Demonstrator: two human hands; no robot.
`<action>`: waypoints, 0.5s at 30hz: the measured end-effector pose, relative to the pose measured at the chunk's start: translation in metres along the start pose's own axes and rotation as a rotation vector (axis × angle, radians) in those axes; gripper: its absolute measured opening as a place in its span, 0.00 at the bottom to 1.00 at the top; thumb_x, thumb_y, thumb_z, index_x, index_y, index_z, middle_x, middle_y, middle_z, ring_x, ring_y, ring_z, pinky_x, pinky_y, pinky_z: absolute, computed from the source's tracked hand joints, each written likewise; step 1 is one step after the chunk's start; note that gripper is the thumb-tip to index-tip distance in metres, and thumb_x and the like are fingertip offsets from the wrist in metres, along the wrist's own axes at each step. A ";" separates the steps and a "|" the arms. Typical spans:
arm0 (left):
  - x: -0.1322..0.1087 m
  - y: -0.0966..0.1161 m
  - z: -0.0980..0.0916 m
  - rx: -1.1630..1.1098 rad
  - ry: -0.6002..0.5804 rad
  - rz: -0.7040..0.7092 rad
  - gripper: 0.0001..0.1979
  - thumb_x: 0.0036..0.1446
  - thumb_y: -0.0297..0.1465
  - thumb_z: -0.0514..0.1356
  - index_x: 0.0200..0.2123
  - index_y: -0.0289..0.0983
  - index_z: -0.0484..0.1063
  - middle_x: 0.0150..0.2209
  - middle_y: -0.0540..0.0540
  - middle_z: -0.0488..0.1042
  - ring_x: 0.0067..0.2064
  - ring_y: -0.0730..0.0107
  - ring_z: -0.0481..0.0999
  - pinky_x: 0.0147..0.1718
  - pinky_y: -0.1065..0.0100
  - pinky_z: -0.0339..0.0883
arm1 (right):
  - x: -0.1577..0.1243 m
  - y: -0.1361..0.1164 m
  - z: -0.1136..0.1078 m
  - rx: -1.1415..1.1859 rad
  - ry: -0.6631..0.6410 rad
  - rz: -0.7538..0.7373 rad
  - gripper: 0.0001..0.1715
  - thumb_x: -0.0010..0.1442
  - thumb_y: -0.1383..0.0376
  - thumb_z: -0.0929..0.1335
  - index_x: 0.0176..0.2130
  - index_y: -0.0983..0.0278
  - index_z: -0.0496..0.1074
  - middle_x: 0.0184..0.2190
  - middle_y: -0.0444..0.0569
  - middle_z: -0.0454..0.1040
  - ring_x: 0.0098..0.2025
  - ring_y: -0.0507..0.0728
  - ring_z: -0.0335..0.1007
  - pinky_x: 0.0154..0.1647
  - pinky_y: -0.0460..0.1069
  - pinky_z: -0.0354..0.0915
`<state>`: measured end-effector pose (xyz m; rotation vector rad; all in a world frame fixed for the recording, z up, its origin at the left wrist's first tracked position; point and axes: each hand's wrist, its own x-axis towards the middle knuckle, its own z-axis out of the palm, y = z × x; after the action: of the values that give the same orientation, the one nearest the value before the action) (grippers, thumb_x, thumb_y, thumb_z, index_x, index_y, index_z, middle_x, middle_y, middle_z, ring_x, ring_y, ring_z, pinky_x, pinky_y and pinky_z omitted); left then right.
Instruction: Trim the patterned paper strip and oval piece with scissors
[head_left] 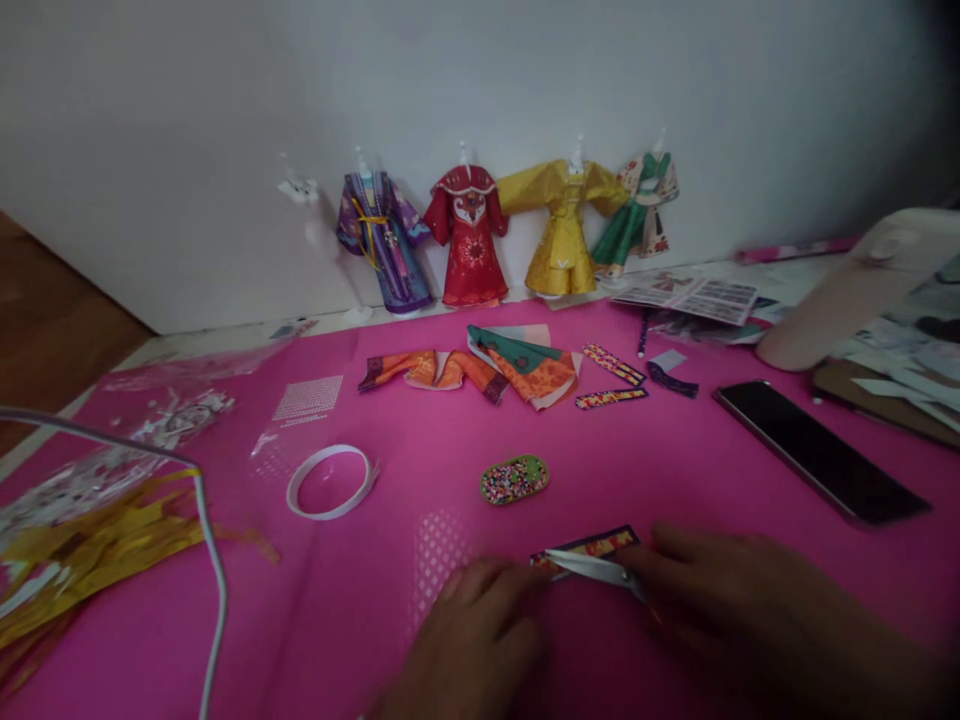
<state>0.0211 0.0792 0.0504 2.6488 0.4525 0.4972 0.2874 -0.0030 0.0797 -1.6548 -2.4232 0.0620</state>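
Four miniature robes (pixel 475 262) look assembled along the far edge of the pink mat (pixel 420 425), orange garment pieces (pixel 541 377) lie loose, and toward its near edge the right hand (pixel 739 600) holds scissors (pixel 592 567) over a patterned strip (pixel 611 542), the left hand's (pixel 480 635) grip there unclear.

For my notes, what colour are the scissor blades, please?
The scissor blades are silvery, in the head view.
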 end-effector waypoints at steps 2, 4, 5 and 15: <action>0.000 0.000 -0.001 -0.007 -0.018 -0.014 0.06 0.67 0.28 0.57 0.39 0.39 0.75 0.58 0.46 0.76 0.52 0.61 0.74 0.50 0.61 0.71 | 0.000 0.001 0.001 0.025 -0.020 -0.026 0.26 0.52 0.75 0.66 0.48 0.54 0.73 0.34 0.38 0.79 0.25 0.52 0.77 0.22 0.47 0.64; -0.001 0.000 -0.001 -0.005 -0.036 -0.020 0.06 0.67 0.30 0.57 0.39 0.40 0.75 0.58 0.45 0.76 0.54 0.60 0.74 0.51 0.60 0.72 | 0.000 0.003 0.002 0.035 -0.032 -0.038 0.26 0.54 0.75 0.65 0.49 0.54 0.71 0.34 0.38 0.79 0.25 0.53 0.77 0.22 0.48 0.64; -0.002 0.000 -0.001 -0.003 -0.044 -0.020 0.06 0.67 0.31 0.58 0.38 0.40 0.75 0.58 0.45 0.76 0.54 0.60 0.74 0.51 0.60 0.72 | 0.000 0.004 0.003 0.033 -0.030 -0.042 0.26 0.55 0.75 0.65 0.50 0.54 0.71 0.35 0.39 0.79 0.26 0.53 0.77 0.22 0.48 0.64; -0.002 0.000 -0.002 -0.123 -0.065 -0.089 0.05 0.61 0.26 0.61 0.37 0.42 0.76 0.58 0.45 0.76 0.54 0.55 0.75 0.51 0.56 0.72 | 0.001 0.004 0.003 0.028 -0.084 -0.029 0.27 0.54 0.76 0.64 0.50 0.55 0.68 0.36 0.39 0.78 0.28 0.53 0.77 0.24 0.48 0.62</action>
<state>0.0187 0.0788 0.0515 2.5070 0.5009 0.3968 0.2901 -0.0001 0.0759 -1.6367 -2.4950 0.1632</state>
